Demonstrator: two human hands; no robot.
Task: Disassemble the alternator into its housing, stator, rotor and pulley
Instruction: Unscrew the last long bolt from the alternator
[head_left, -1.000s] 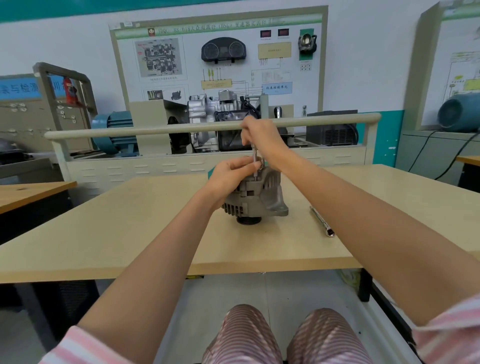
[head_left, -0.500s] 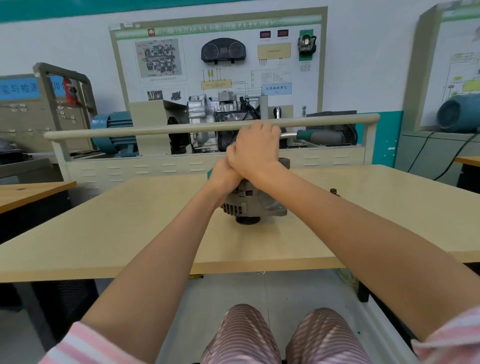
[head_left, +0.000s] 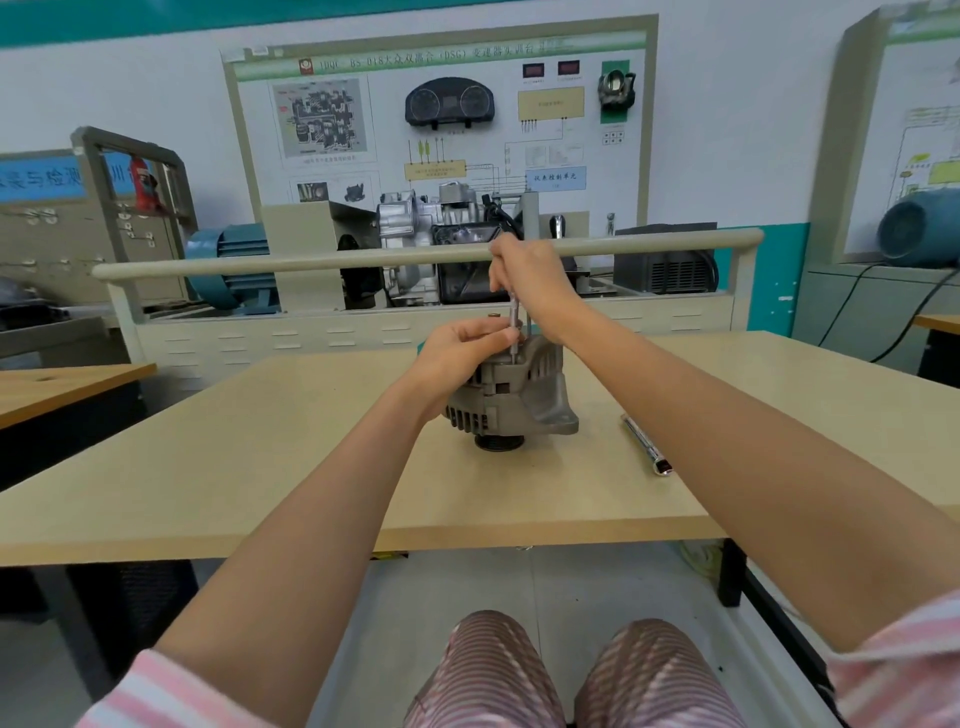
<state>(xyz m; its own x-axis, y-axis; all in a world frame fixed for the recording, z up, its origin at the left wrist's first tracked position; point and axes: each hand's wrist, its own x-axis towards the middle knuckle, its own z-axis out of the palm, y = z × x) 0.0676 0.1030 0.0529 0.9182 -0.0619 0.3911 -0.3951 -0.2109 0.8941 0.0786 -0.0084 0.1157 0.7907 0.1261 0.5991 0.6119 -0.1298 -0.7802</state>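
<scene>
Here, a grey alternator (head_left: 511, 392) stands pulley-down at the centre of a pale wooden table (head_left: 260, 457). The left hand (head_left: 460, 351), at its ten o'clock, curls against its top edge. The right hand (head_left: 527, 278), at twelve o'clock above it, grips a slim upright metal tool (head_left: 514, 332) whose tip meets the housing. A chrome bar (head_left: 647, 444) lies at three o'clock.

left hand (head_left: 457, 345): fingers curled, arm stretched forward | right hand (head_left: 524, 275): raised higher, fingers gripping a thin tool (head_left: 514, 332)
</scene>
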